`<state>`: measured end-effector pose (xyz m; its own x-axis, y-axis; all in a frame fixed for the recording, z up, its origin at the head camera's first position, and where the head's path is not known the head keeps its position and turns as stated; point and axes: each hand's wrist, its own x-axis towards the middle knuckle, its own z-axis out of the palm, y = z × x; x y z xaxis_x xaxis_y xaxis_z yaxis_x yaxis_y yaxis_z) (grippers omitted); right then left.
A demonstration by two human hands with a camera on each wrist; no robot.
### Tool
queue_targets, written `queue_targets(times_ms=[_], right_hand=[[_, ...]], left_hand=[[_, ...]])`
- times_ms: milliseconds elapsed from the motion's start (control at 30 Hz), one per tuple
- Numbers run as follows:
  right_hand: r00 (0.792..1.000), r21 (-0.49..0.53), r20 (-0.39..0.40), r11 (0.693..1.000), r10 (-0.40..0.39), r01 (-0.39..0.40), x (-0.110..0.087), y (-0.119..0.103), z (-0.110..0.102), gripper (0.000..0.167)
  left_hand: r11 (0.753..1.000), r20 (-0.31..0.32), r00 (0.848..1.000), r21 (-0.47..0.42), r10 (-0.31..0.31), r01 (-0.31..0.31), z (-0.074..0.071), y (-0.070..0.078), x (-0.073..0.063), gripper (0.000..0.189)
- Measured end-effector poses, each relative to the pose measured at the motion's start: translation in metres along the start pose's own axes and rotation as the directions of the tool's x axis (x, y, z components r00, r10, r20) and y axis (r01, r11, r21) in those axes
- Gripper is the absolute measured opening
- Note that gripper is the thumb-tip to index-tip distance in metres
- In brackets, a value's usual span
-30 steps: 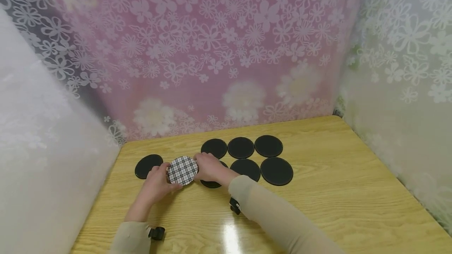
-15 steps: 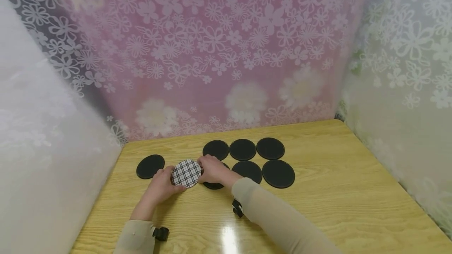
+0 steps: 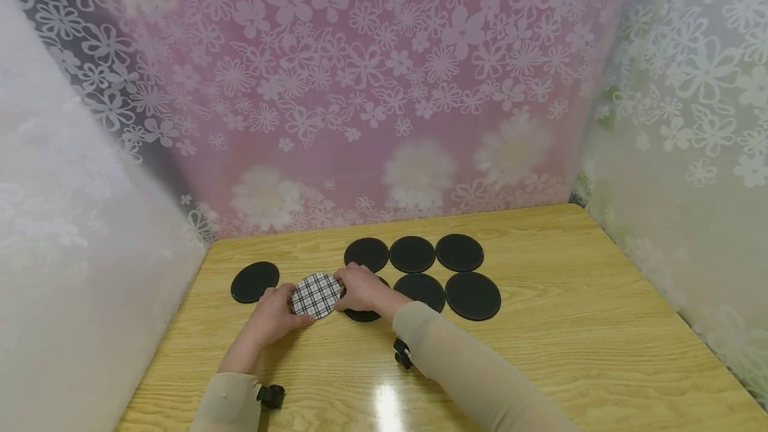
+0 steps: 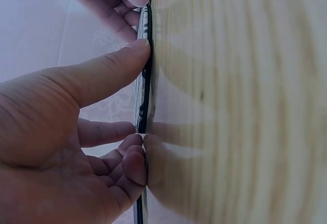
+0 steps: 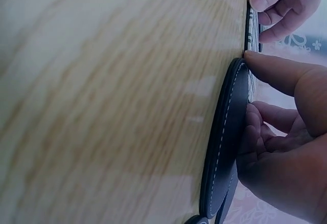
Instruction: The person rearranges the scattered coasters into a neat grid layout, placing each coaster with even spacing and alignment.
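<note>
A round coaster with a black-and-white plaid face lies flat on the wooden table between both hands. My left hand holds its left edge, with the thumb on the near rim and fingers at the far side. On the right edge, my right hand grips the rim between thumb and fingers. Seen edge-on in the left wrist view, the plaid coaster has a dark underside close to the tabletop. A black coaster with pale stitching sits under the right hand, which partly covers it in the head view.
Black round coasters stand in two rows on the right, including a back one and a front one. A lone black coaster lies beyond the left hand. Flower-patterned curtains enclose the table.
The plaid coaster has shifted slightly to the right, toward the rows, with both hands on it, though the head view also moved a little. Over the last half second almost nothing differs.
</note>
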<state>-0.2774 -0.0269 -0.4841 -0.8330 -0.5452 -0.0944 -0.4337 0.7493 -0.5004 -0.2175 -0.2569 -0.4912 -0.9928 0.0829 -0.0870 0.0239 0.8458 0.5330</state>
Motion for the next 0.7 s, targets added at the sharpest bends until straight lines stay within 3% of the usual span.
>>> queue_targets(times_ms=[400, 700], right_hand=[[1.000, -0.059, 0.014, 0.998, 0.000, 0.001, 0.0006, -0.0003, -0.0003, 0.060], [1.000, 0.034, 0.023, 0.999, 0.005, -0.006, -0.0028, 0.0018, -0.0040, 0.055]], left_hand=[[0.997, 0.035, 0.999, -0.081, 0.010, -0.007, -0.0047, -0.0040, 0.0000, 0.082], [0.997, 0.037, 0.999, -0.082, 0.009, -0.006, -0.0033, -0.0025, -0.0003, 0.079]])
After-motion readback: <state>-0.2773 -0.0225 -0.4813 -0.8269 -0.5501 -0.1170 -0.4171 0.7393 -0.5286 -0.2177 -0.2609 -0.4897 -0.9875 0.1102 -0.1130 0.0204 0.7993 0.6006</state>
